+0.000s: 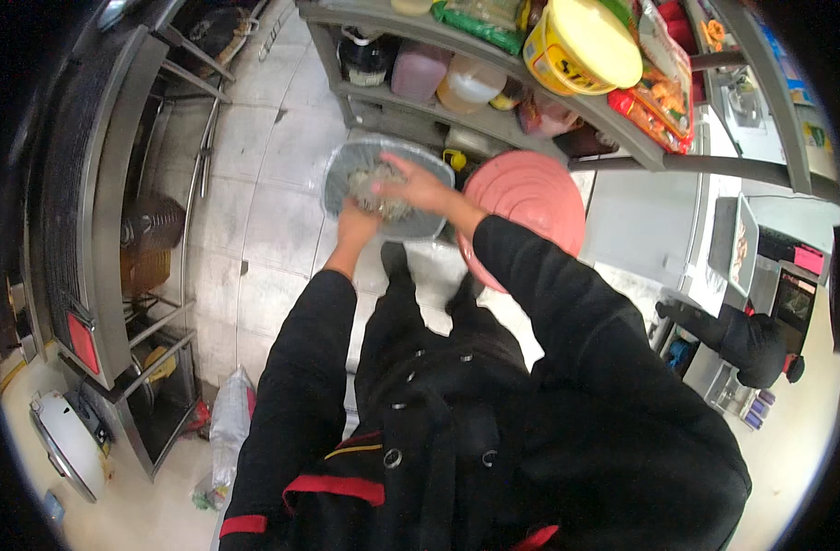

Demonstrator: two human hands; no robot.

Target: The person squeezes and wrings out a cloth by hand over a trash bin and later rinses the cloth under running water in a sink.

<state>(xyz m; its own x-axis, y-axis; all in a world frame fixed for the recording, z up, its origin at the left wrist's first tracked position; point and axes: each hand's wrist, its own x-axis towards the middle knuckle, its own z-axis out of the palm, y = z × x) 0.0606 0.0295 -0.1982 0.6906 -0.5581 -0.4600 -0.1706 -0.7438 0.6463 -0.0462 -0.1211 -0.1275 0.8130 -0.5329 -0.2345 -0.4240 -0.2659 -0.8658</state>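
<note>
Over a grey bin (423, 225) lined with clear plastic, a round greyish clump (385, 203) shows between my hands; blur hides what it is made of. My left hand (358, 222) is at its lower left side and holds it, with the fingertips hidden. From the right, my right hand (420, 186) reaches across its top, fingers spread and smeared by motion. Whether those fingers grip the clump or only touch it, I cannot tell.
A pink round lid (527, 206) is right of the bin. Beyond stands a grey shelf (420, 103) with jugs and a yellow bucket (578, 52). Steel racks (113, 206) line the left; a white sack (231, 427) lies near them. A co-worker (747, 348) stands at the far right.
</note>
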